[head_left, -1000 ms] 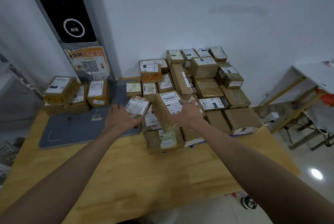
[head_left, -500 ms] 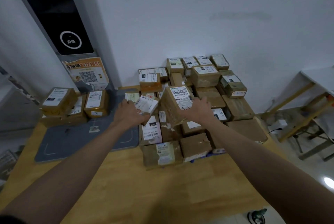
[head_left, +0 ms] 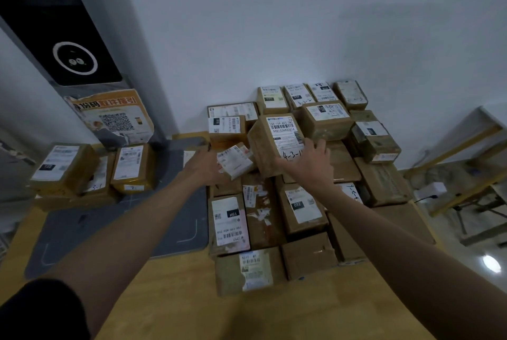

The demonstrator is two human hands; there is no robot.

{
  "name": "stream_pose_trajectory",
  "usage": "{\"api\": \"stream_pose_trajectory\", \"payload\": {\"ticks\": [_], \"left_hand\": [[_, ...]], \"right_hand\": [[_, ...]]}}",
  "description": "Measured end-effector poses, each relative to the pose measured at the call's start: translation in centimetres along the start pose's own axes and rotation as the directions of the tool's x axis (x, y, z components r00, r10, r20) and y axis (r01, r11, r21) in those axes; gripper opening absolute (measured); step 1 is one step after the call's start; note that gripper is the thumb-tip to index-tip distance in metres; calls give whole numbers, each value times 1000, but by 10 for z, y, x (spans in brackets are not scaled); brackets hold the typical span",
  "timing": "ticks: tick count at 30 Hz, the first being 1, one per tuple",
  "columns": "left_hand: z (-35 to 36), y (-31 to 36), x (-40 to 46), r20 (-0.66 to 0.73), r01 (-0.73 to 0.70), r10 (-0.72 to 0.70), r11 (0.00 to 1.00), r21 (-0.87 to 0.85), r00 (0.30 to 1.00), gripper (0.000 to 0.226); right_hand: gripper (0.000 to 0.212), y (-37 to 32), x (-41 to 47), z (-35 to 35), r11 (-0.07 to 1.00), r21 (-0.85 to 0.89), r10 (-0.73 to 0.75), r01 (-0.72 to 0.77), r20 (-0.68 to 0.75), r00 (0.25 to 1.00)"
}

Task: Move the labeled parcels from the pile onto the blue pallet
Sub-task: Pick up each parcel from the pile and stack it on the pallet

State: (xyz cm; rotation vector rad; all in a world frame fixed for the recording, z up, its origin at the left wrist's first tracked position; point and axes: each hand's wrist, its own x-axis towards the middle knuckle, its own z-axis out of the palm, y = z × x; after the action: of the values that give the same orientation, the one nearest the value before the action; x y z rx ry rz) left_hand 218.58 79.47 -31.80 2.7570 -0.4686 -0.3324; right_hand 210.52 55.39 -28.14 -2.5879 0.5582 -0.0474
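My right hand grips a brown box with a barcode label marked 4-3-1, held tilted above the big stack of labeled parcels. My left hand holds a small white-labeled parcel just left of that box, over the stack's left edge. A grey-blue flat pad lies on the wooden table to the left. A sliver of blue shows under the stack's front edge.
Three labeled parcels sit at the pad's far left by an orange QR-code sign. A black panel and a white wall stand behind. Wooden table surface lies in front; a yellow-framed bench is at right.
Both hands have lifted their parcels higher and farther toward the wall, over the stack. The view has shifted closer and more downward.
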Motion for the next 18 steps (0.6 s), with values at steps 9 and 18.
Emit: {"api": "stream_pose_trajectory", "payload": {"ticks": [9, 18], "left_hand": [[57, 4, 41, 200, -38, 4, 985, 166, 980, 75], [68, -2, 69, 152, -71, 47, 985, 158, 987, 71]], "right_hand": [[89, -7, 35, 12, 999, 35, -30, 34, -111, 993], [90, -4, 57, 15, 1000, 15, -25, 27, -127, 992]]}}
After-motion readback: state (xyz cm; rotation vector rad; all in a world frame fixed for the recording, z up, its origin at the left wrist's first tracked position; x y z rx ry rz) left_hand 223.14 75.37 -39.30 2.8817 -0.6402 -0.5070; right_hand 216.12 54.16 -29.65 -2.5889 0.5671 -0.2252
